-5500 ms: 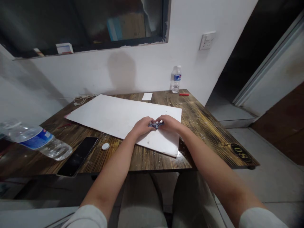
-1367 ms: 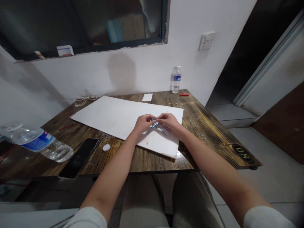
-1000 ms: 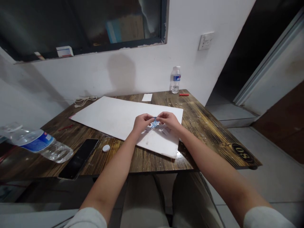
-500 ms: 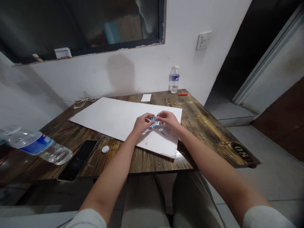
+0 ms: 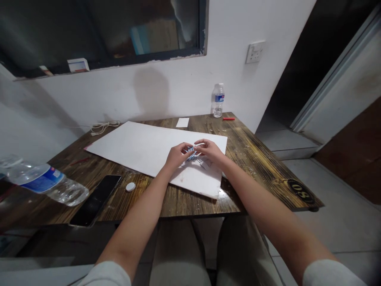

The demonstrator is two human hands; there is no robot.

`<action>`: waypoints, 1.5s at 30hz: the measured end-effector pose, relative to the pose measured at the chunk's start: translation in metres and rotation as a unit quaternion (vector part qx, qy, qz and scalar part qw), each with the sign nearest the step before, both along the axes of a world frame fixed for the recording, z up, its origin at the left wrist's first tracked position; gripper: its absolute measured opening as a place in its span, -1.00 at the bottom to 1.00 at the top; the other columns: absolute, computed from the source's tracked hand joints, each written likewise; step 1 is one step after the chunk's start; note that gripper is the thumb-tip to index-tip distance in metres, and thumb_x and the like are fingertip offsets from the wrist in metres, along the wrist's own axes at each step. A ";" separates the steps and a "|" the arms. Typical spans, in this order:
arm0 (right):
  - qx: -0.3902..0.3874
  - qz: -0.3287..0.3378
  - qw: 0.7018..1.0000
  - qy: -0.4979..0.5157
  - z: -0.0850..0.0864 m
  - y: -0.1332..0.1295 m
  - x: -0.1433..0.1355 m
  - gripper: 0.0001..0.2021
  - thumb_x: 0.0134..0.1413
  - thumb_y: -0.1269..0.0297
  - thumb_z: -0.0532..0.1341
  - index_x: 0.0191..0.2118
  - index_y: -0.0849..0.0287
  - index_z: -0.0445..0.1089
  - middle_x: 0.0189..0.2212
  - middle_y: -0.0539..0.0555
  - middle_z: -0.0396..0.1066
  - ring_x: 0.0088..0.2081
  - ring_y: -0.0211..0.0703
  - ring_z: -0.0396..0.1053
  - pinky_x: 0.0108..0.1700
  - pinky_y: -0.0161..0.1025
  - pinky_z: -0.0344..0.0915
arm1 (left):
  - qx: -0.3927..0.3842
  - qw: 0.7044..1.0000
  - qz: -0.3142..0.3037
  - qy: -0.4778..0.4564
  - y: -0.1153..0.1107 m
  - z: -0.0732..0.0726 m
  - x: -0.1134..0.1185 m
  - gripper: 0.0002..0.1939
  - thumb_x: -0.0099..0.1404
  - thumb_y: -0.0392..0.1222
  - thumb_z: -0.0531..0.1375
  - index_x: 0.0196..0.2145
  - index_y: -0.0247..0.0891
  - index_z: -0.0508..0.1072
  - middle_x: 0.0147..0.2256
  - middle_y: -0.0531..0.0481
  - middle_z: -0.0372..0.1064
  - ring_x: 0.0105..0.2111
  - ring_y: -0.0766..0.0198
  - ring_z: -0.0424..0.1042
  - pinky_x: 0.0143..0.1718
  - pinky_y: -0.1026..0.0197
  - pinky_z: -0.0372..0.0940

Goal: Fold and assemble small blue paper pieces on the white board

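Observation:
Over the near right part of a white board [image 5: 143,143], my left hand [image 5: 177,155] and my right hand [image 5: 212,151] meet with curled fingers. Between their fingertips is a cluster of small blue-and-white striped pieces [image 5: 191,156], too small to name more exactly. My left hand's thumb and fingers close on the cluster from the left. From the right, my right hand's thumb and index finger pinch at its upper edge. The fingers hide part of the cluster. Thin dark marks or slivers [image 5: 204,165] show on the board below, in my hands' shadow.
On the dark wooden table [image 5: 253,174], a large bottle [image 5: 47,179] lies at the left beside a phone [image 5: 95,200] and a white cap [image 5: 130,186]. Toward the wall are a cable [image 5: 104,127], a white card [image 5: 182,122], a small upright bottle [image 5: 218,101] and a red stick [image 5: 229,118].
My right hand's fingers have shifted slightly left, closer to my left hand. Less of the striped piece at the fingertips shows now. The whole view has moved a little.

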State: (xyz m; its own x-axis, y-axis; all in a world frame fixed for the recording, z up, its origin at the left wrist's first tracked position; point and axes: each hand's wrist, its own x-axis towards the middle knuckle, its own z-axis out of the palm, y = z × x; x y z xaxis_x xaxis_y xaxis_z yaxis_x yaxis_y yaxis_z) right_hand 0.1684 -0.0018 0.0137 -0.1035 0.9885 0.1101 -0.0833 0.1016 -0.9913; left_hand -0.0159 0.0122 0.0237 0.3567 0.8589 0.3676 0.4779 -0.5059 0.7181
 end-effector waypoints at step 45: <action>0.116 0.024 0.931 -0.346 0.007 -0.004 0.011 -0.76 -0.06 0.47 0.30 -0.20 0.15 0.46 -0.38 0.00 0.49 -0.40 -0.25 0.41 -0.33 -0.32 0.28 | -0.020 0.989 0.043 0.138 0.007 -0.004 -0.014 -0.66 0.12 -0.33 0.22 -0.11 -0.22 0.51 -0.17 -0.10 0.49 -0.27 0.18 0.45 -0.19 0.15 0.33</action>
State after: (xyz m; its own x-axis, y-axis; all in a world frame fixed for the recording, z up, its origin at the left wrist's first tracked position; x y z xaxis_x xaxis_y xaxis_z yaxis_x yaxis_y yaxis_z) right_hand 0.1799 -0.0055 0.0208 -0.2722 0.9390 0.2101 0.5570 0.3318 -0.7613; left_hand -0.0295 0.0187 0.0201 0.3634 0.9023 0.2321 0.6994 -0.4288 0.5718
